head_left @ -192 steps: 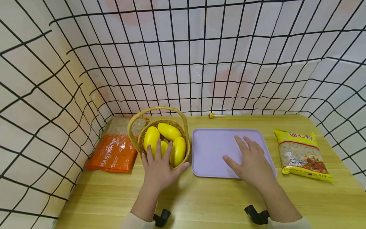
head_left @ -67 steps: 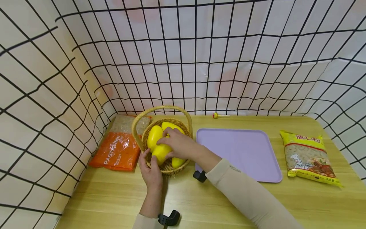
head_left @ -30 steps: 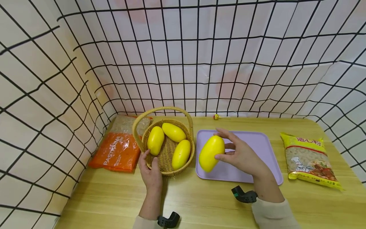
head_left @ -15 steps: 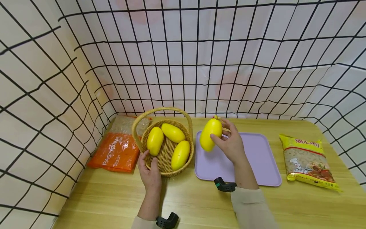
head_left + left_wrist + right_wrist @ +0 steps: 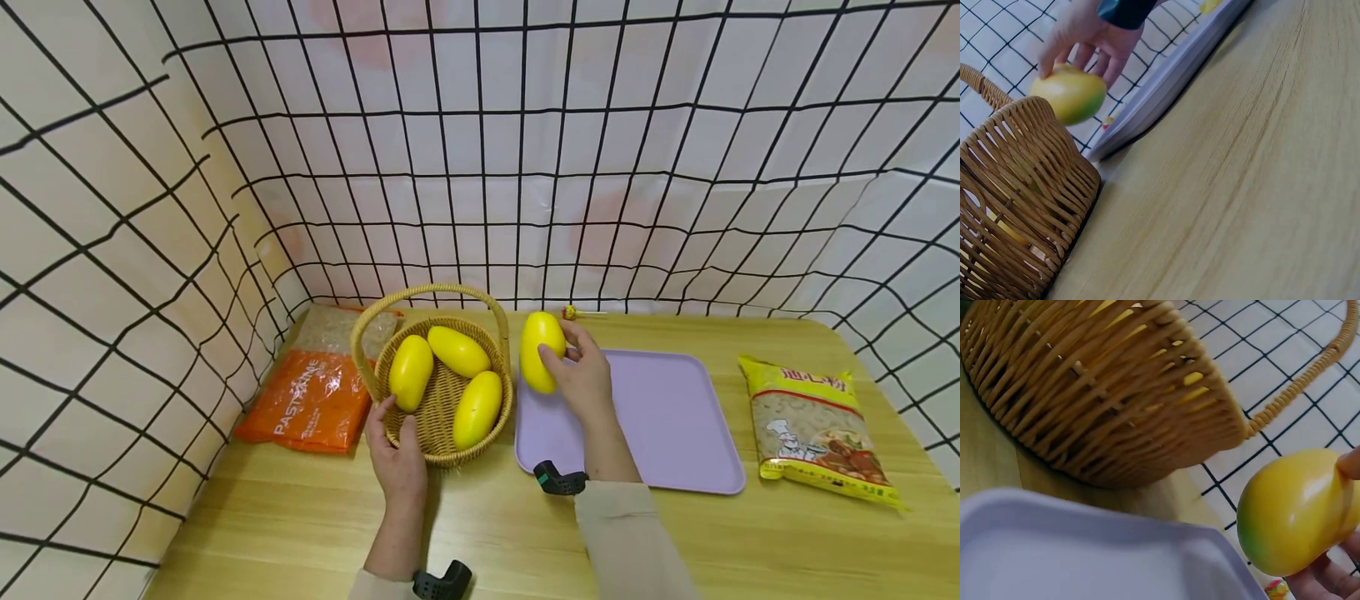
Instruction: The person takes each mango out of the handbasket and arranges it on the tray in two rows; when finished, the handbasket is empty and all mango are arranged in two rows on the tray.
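My right hand (image 5: 585, 375) holds a yellow mango (image 5: 542, 352) in the air, over the back left corner of the lilac tray (image 5: 660, 425). Thumb and fingers grip it from the right side. In the right wrist view the mango (image 5: 1291, 512) shows a green end. My left hand (image 5: 401, 467) grips the near left rim of the wicker basket (image 5: 491, 437), thumb and a fingertip over the edge; its other fingers are partly hidden. Three more mangoes lie inside, at the left (image 5: 411, 372), the back (image 5: 459, 352) and the right (image 5: 477, 410).
Left of the basket lies an orange pasta bag (image 5: 311, 400). A yellow pasta bag (image 5: 817, 429) lies right of the tray. At the table's back edge is a lollipop (image 5: 572, 312). The basket's tall handle (image 5: 427, 290) arches over it; gridded cloth (image 5: 540, 150) closes off the back and sides.
My right hand took the mango out of the basket and carried it over the tray, then backward and slightly left. My left hand has stayed at the basket rim since 2.2 seconds ago.
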Demonstrator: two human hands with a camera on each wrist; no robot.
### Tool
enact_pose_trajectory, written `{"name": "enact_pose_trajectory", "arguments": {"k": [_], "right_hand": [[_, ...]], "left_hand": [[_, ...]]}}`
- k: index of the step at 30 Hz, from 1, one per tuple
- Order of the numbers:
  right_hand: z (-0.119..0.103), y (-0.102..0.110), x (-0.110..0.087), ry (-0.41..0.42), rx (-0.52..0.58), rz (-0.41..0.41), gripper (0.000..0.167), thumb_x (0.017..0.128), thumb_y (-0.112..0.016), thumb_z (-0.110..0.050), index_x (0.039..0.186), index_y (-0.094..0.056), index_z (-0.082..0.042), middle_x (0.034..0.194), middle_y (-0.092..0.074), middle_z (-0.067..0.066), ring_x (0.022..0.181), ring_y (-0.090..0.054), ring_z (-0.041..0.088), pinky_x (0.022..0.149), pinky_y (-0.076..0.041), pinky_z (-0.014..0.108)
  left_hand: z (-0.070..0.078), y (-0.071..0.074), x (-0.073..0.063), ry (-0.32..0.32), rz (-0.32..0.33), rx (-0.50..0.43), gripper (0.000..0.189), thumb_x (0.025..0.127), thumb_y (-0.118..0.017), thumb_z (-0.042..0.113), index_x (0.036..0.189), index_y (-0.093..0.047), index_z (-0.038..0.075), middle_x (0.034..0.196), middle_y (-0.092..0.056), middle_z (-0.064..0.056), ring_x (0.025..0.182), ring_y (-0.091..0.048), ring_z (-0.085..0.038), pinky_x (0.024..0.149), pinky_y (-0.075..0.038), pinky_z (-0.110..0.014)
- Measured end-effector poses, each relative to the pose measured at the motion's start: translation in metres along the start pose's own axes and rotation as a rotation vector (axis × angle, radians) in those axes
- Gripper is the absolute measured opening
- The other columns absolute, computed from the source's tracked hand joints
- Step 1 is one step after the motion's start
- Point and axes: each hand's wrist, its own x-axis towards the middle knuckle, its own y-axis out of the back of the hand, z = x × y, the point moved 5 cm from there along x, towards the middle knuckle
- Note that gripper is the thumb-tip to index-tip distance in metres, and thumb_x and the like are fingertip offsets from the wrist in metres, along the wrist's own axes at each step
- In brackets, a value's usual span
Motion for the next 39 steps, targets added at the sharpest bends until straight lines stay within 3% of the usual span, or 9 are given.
{"name": "enact_pose_trajectory", "arguments": {"k": [8, 19, 39], "right_hand": [[-0.005, -0.005, 0.012, -0.026, -0.109, -0.005, 0.063, 0.093, -0.071, -0.039, 0.15, -0.051, -0.019, 0.143, -0.058, 0.017, 0.116, -0.064, 0.036, 0.092, -0.057, 0.048], [0.007, -0.004, 0.027, -0.073, -0.221, -0.088, 0.063, 0.096, -0.067, -0.04, 0.152, -0.047, -0.017, 0.144, -0.056, 0.022, 0.131, -0.056, 0.04, 0.105, -0.05, 0.055], [0.02, -0.008, 0.032, -0.083, -0.263, -0.15, 0.06, 0.098, -0.063, -0.042, 0.152, -0.047, -0.019, 0.143, -0.057, 0.023, 0.13, -0.055, 0.042, 0.108, -0.046, 0.056]], "left_hand": [[0.001, 0.0, -0.002, -0.011, 0.007, -0.015, 0.035, 0.094, -0.058, 0.002, 0.128, -0.059, 0.001, 0.151, -0.045, -0.019, 0.15, -0.031, -0.037, 0.126, -0.018, -0.056], [0.001, -0.001, -0.001, -0.015, -0.001, 0.007, 0.034, 0.095, -0.058, 0.004, 0.129, -0.059, 0.002, 0.152, -0.045, -0.018, 0.151, -0.03, -0.036, 0.126, -0.017, -0.057], [0.0, 0.0, -0.001, -0.008, -0.003, -0.012, 0.035, 0.094, -0.058, 0.003, 0.129, -0.059, 0.002, 0.155, -0.042, -0.018, 0.153, -0.026, -0.037, 0.127, -0.017, -0.056]]}}
